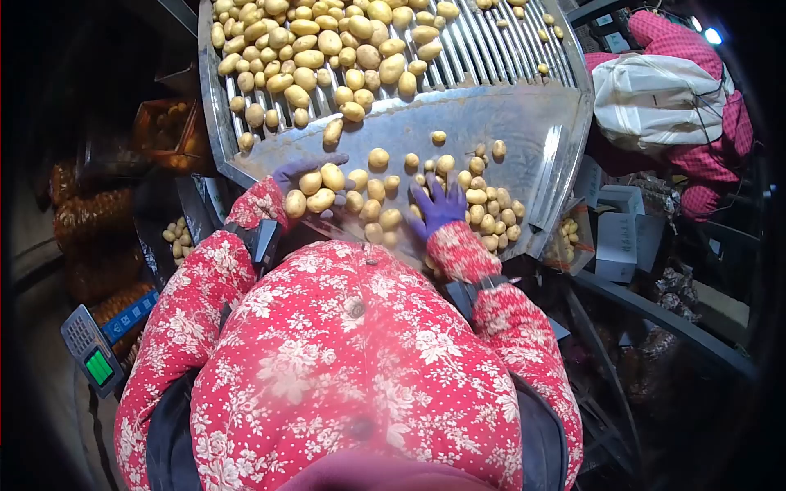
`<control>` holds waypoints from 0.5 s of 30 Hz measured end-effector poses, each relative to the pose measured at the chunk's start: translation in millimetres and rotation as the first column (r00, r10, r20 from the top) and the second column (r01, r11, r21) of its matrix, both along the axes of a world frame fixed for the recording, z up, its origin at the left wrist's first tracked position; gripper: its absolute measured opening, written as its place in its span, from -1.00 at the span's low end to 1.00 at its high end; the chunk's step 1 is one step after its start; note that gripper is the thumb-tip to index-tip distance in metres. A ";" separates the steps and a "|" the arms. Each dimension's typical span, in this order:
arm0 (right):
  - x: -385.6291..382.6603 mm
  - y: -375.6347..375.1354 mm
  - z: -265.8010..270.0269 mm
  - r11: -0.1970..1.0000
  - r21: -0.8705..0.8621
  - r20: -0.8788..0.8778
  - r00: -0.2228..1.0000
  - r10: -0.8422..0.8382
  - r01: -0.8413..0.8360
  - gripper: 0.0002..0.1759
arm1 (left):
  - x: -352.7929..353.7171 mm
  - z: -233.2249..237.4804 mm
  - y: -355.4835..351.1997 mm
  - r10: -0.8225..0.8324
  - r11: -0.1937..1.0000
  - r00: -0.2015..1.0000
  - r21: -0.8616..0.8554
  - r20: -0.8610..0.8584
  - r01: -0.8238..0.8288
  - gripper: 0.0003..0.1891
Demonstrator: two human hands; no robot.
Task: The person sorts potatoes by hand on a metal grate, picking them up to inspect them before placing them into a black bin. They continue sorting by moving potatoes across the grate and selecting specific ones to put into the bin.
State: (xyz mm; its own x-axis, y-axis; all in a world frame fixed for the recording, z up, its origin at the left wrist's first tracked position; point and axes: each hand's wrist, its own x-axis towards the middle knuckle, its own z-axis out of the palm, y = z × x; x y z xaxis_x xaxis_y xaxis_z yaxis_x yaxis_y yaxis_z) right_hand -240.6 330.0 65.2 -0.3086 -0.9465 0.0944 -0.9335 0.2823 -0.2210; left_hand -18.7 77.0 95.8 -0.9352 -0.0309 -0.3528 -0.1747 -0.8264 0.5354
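Observation:
Both my hands wear purple gloves over the metal tray (393, 123). At the tray's left front edge, my left hand (296, 168) reaches round a cluster of larger potatoes (321, 199); its fingers are partly hidden behind them. My right hand (439, 206) lies with fingers spread among small potatoes, beside a pile of them (495, 214). Between the two hands are several loose potatoes (376, 190). Beyond, many potatoes (327, 41) lie on the metal bars of the rack (483, 57).
A co-worker in pink checks (692, 114) bends at the right, near cardboard boxes (618, 237). At the left are an orange crate (172, 135), net sacks (94, 204) and a scale display (92, 350). A container of small potatoes (568, 237) stands by the tray's right corner.

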 end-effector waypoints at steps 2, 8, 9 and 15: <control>-5.0 21.8 17.6 0.997 0.019 -0.006 0.997 0.077 -0.077 -0.50 | -3.6 3.9 -4.7 -0.009 0.996 1.000 0.090 0.017 0.007 -0.41; -78.7 8.4 15.7 0.833 -0.084 0.530 0.733 -0.428 0.547 -0.61 | -7.1 5.9 -5.0 -0.018 0.991 0.998 0.131 0.059 0.011 -0.41; -98.7 -6.5 17.6 0.805 -0.085 0.537 0.708 -0.459 0.587 -0.61 | -8.1 7.4 -4.9 -0.017 0.993 0.998 0.116 0.059 0.010 -0.41; -162.4 -53.4 -36.0 0.732 0.312 0.073 0.753 -0.654 0.605 -0.59 | -8.2 1.7 -6.8 -0.076 0.995 0.988 0.072 0.135 0.067 -0.40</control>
